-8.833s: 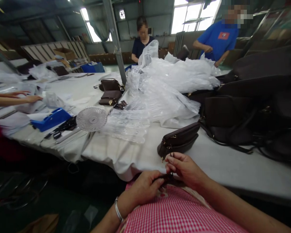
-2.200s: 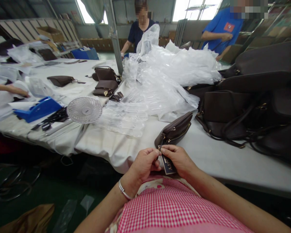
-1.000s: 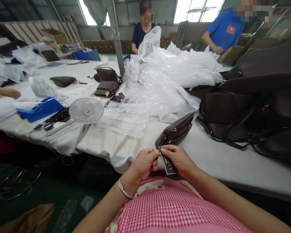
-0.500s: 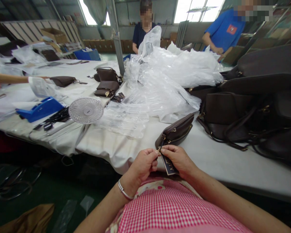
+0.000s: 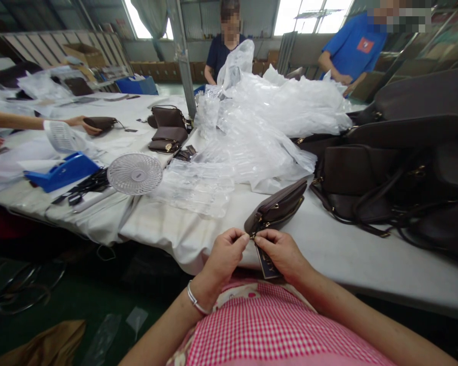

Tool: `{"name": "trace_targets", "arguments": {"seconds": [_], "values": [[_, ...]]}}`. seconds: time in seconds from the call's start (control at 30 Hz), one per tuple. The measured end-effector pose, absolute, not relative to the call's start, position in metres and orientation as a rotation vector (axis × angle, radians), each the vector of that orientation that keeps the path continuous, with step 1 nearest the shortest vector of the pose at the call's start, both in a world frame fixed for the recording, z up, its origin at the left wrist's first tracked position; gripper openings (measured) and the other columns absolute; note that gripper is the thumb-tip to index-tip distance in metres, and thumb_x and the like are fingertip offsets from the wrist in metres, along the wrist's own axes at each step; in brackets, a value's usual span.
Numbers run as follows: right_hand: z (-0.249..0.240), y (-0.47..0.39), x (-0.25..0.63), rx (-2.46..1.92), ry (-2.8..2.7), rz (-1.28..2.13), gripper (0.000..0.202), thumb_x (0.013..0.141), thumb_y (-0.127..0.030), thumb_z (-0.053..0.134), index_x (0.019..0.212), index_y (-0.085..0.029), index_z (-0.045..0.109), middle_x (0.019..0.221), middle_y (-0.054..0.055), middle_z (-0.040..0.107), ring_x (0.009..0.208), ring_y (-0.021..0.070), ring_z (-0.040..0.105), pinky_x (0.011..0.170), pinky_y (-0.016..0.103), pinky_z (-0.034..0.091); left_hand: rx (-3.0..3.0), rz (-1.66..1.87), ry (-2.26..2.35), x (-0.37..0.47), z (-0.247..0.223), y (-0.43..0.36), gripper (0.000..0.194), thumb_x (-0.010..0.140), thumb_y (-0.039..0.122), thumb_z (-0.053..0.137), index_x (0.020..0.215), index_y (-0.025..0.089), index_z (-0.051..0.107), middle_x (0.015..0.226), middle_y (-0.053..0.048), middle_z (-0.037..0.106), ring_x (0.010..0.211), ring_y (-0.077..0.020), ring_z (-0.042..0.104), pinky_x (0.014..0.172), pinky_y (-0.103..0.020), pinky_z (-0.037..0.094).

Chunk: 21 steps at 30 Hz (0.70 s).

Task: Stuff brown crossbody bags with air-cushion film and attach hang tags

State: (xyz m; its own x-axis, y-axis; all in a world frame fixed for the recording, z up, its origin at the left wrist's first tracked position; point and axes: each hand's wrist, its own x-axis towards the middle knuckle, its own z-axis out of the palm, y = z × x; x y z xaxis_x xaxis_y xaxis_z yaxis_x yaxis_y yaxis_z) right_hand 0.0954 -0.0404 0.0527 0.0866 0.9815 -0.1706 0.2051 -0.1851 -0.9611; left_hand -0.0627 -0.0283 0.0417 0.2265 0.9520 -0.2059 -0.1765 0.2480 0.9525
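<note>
Along the near edge of the surface (image 5: 339,254), the small brown bag (image 5: 277,206) lies with one end toward you, and the dark tag (image 5: 267,267) hangs below that end, beside your right hand (image 5: 284,253). By the look of it, tag and bag have been brought together, but you can't be judged finished: whether the cord (image 5: 253,237) is fastened doesn't show. Your left hand (image 5: 226,250) and right meet there, thumbs and forefingers pinched on what seems to be that cord, too small to make out exactly. Toward the right edge, more bags (image 5: 351,175) lie heaped, their tags, if any, unseen.
</note>
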Motion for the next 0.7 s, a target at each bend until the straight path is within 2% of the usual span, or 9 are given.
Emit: {"name": "trace_targets", "arguments": {"seconds": [0.07, 0.13, 0.3, 0.37, 0.43, 0.5, 0.57, 0.6, 0.7], "values": [[0.054, -0.041, 0.096, -1.543, -1.224, 1.177, 0.028, 0.074, -0.043, 0.068, 0.081, -0.017, 0.076, 0.076, 0.003, 0.071, 0.070, 0.0187, 0.058, 0.065, 0.031, 0.044, 0.819, 0.951, 0.882, -0.061, 0.038, -0.027, 0.025, 0.077, 0.034, 0.073, 0.077, 0.016, 0.056, 0.059, 0.007, 0.043, 0.047, -0.0043, 0.031, 0.043, -0.017, 0.021], [0.055, -0.042, 0.096, -1.549, -1.221, 1.176, 0.029, 0.073, -0.043, 0.068, 0.081, -0.017, 0.076, 0.076, 0.003, 0.071, 0.069, 0.0187, 0.058, 0.064, 0.031, 0.043, 0.726, 0.974, 0.816, -0.060, 0.036, -0.026, 0.029, 0.075, 0.032, 0.077, 0.078, 0.016, 0.053, 0.062, 0.007, 0.044, 0.049, -0.0035, 0.033, 0.042, -0.015, 0.020], [0.053, -0.041, 0.099, -1.538, -1.254, 1.172, 0.029, 0.073, -0.044, 0.067, 0.080, -0.017, 0.075, 0.077, 0.004, 0.070, 0.071, 0.0191, 0.058, 0.065, 0.031, 0.044, 0.569, 1.021, 0.700, -0.065, 0.041, -0.024, 0.036, 0.075, 0.035, 0.080, 0.084, 0.016, 0.051, 0.081, 0.002, 0.057, 0.050, -0.0010, 0.039, 0.040, -0.013, 0.022], [0.051, -0.041, 0.101, -1.523, -1.272, 1.170, 0.029, 0.074, -0.043, 0.067, 0.082, -0.016, 0.074, 0.080, 0.005, 0.070, 0.073, 0.0196, 0.059, 0.068, 0.032, 0.045, 0.607, 0.958, 0.678, -0.067, 0.043, -0.025, 0.036, 0.078, 0.038, 0.077, 0.083, 0.017, 0.049, 0.076, 0.004, 0.056, 0.047, -0.0017, 0.041, 0.039, -0.013, 0.022], [0.049, -0.042, 0.104, -1.462, -1.280, 1.181, 0.030, 0.076, -0.041, 0.068, 0.094, -0.017, 0.072, 0.087, 0.004, 0.071, 0.079, 0.0197, 0.061, 0.072, 0.032, 0.047, 0.736, 0.885, 0.729, -0.068, 0.043, -0.025, 0.034, 0.079, 0.040, 0.075, 0.084, 0.018, 0.050, 0.063, 0.006, 0.053, 0.045, -0.0041, 0.043, 0.040, -0.014, 0.025], [0.049, -0.046, 0.109, -1.341, -1.241, 1.236, 0.042, 0.078, -0.036, 0.070, 0.116, -0.021, 0.064, 0.096, 0.003, 0.071, 0.084, 0.0188, 0.063, 0.074, 0.030, 0.049, 0.887, 0.835, 0.819, -0.070, 0.044, -0.025, 0.031, 0.079, 0.039, 0.074, 0.085, 0.016, 0.054, 0.057, 0.005, 0.054, 0.045, -0.0053, 0.045, 0.042, -0.015, 0.030], [0.050, -0.051, 0.114, -1.239, -1.172, 1.324, 0.061, 0.079, -0.035, 0.071, 0.136, -0.025, 0.049, 0.096, 0.001, 0.071, 0.079, 0.0161, 0.063, 0.070, 0.027, 0.049, 0.991, 0.820, 0.885, -0.072, 0.045, -0.024, 0.029, 0.079, 0.039, 0.073, 0.083, 0.014, 0.057, 0.060, 0.002, 0.059, 0.046, -0.0049, 0.045, 0.045, -0.016, 0.034], [0.051, -0.054, 0.116, -1.217, -1.140, 1.381, 0.065, 0.080, -0.036, 0.072, 0.139, -0.025, 0.045, 0.092, 0.000, 0.071, 0.074, 0.0146, 0.062, 0.065, 0.025, 0.048, 1.018, 0.824, 0.902, -0.072, 0.046, -0.023, 0.029, 0.080, 0.039, 0.072, 0.082, 0.014, 0.057, 0.064, 0.000, 0.062, 0.048, -0.0050, 0.047, 0.047, -0.016, 0.035], [0.051, -0.059, 0.124, -1.246, -1.077, 1.562, 0.048, 0.079, -0.041, 0.077, 0.119, -0.020, 0.059, 0.075, -0.002, 0.067, 0.058, 0.0099, 0.054, 0.053, 0.021, 0.041, 1.053, 0.861, 0.888, -0.072, 0.049, -0.022, 0.029, 0.078, 0.039, 0.074, 0.081, 0.014, 0.060, 0.075, -0.003, 0.066, 0.058, -0.0072, 0.052, 0.053, -0.018, 0.042]]}}
